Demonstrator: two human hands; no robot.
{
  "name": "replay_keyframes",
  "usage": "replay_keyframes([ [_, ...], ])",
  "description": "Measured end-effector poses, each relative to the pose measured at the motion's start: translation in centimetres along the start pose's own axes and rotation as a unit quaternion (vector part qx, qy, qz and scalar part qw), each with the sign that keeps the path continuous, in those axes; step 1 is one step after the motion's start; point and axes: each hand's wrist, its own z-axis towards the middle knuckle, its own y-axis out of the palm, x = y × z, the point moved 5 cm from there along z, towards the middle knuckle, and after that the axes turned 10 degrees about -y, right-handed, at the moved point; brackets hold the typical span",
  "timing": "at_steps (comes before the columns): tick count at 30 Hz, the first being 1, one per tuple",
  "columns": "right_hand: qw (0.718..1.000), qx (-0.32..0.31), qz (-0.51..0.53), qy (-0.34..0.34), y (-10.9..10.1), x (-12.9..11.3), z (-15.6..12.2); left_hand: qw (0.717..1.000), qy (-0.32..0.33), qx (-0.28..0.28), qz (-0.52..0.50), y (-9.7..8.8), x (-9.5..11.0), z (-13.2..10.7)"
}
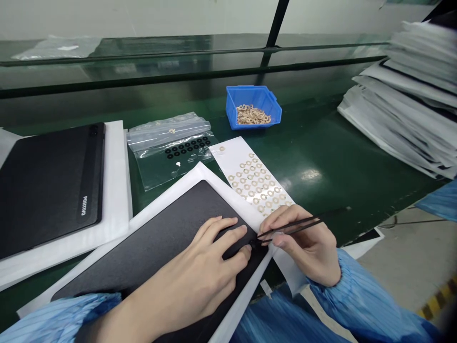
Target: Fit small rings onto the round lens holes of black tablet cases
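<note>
Your right hand [310,245] pinches black tweezers [303,222], slanting left to the right corner of the black tablet [167,238]; your left hand [214,259] spreads, grasping nothing, across it, just left of their tips.

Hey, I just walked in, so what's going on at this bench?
Someone in blue sleeves is working on a dark tablet. Their left hand rests on it with the fingers spread, while their right hand holds black tweezers with the tips at one corner. I can't tell whether the tips grip anything. Beyond lie a white sheet of small rings and a blue bin of more rings. Another tablet lies to the left.
</note>
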Motion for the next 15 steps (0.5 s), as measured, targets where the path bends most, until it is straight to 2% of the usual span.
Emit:
replay_keyframes([
  [10,0.999,-0.011,-0.044,-0.003,0.13,-0.08,0.27,1.000,-0.002,-0.008,0.000,-0.02,0.04,0.19],
  [15,1.000,-0.013,-0.027,-0.002,0.19,0.00,0.01,1.000,-0.004,-0.007,0.001,0.01,0.02,0.05],
])
